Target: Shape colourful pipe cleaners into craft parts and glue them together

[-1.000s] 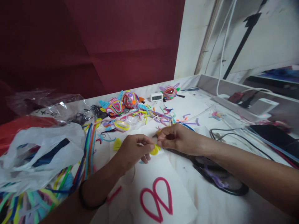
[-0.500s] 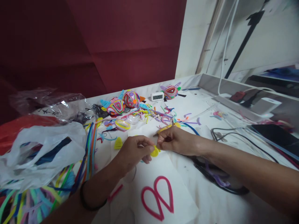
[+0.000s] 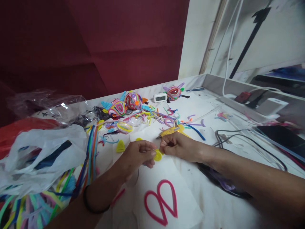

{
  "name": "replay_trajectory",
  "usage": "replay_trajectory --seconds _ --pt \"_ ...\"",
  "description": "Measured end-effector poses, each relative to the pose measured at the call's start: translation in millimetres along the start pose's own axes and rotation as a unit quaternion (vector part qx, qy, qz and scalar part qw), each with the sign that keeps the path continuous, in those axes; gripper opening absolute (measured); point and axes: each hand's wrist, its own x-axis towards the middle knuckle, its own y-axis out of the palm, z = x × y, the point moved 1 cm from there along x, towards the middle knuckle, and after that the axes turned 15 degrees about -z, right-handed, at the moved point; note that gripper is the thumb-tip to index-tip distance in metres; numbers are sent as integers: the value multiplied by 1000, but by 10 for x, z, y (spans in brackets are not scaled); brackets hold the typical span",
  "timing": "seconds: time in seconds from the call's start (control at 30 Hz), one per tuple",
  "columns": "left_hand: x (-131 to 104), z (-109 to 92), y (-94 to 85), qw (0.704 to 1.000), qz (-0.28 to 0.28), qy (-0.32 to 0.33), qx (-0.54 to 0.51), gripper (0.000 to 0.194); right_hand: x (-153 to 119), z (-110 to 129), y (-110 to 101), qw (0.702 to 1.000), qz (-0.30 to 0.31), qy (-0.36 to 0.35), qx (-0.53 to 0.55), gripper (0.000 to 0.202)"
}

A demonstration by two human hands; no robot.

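Observation:
Between my two hands is a small yellow coil of pipe cleaner (image 3: 157,155), held over a white sheet of paper (image 3: 140,194). My left hand (image 3: 140,154) pinches its left edge with thumb and fingers. At its upper right, the fingertips of my right hand (image 3: 175,144) are pressed together on what looks like the coil's yellow end. Just beyond my right hand lies a yellow glue gun (image 3: 172,130). A ribbed yellow pipe-cleaner piece (image 3: 120,146) rests left of the paper. Nearer me on the paper is a pink shape of two joined loops (image 3: 160,202).
Several colourful pipe-cleaner figures (image 3: 117,107) stand at the back beside a white digital clock (image 3: 160,97). Pipe-cleaner scraps (image 3: 166,119) litter the middle. On the left are a white plastic bag (image 3: 47,146) and bundled pipe cleaners (image 3: 33,206). Cables and a phone (image 3: 281,140) lie right.
My right hand has shifted slightly downward, showing more of the glue gun. The yellow coil now shows more fully between my hands. Both hands keep their grip.

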Motion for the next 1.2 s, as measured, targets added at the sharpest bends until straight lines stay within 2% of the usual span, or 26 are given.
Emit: replay_trajectory --seconds 0.27,0.63,0.87,1.03,1.2 --pt "1 4 1 1000 -3 -15 9 33 -3 -3 -8 999 9 16 31 15" --pt "-42 -30 43 999 -3 -7 43 13 -14 -39 14 997 11 33 63 15" --pt "-38 -4 54 999 -16 -16 31 10 -27 -85 54 997 -16 39 71 17" --pt "-41 5 64 999 -32 -21 15 11 -33 -120 91 994 -58 53 70 26" --pt "-40 24 76 998 -53 -22 8 9 -42 -116 120 993 -78 68 57 23"
